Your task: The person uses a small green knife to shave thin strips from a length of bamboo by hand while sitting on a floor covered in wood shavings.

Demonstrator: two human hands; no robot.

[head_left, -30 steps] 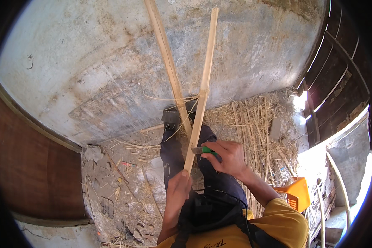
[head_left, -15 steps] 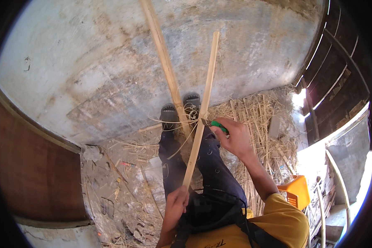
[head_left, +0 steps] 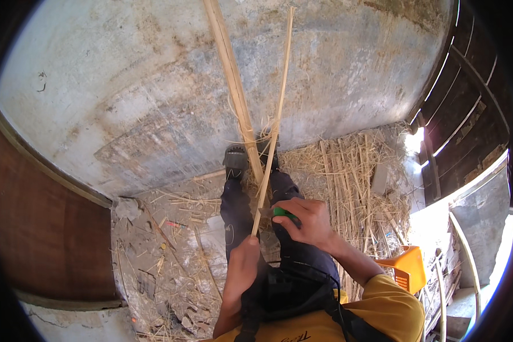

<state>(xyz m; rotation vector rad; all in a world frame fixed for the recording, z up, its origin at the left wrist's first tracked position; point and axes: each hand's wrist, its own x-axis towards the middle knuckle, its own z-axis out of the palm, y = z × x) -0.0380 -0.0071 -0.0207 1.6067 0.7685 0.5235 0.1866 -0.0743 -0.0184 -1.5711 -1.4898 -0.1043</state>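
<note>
From where I stand, I'm watching a person in a yellow shirt [head_left: 385, 299] and dark trousers [head_left: 305, 253] work bare-handed above the littered floor [head_left: 148, 251]. The left hand [head_left: 243, 265] is closed around the lower end of a long, narrow, pale strip of wood or bamboo [head_left: 280, 101], which slants up and slightly to the right from the fist, past the right leg and shoe, its far tip showing against the stained grey wall [head_left: 154, 85]. A few thin, curled pale shavings cling about halfway along it.

The right hand [head_left: 309, 222] grips a small knife with a green handle [head_left: 283, 214], fingers wrapped round it and the thumb underneath. Its short, dull metal blade points left and meets the strip a little above the left fist; whether the edge bites into the wood I can't tell from here.

To the left of the strip, a thicker, pale wooden pole [head_left: 229, 65] runs from the top of the view down between the dark shoes [head_left: 236, 159], its lower part going behind the strip. Straw-like offcuts [head_left: 356, 182] and long slats lie heaped on the floor at the person's right. Near the right elbow is an orange plastic object with a grid of holes [head_left: 413, 271], and over at the left is a reddish-brown panel [head_left: 51, 222].
</note>
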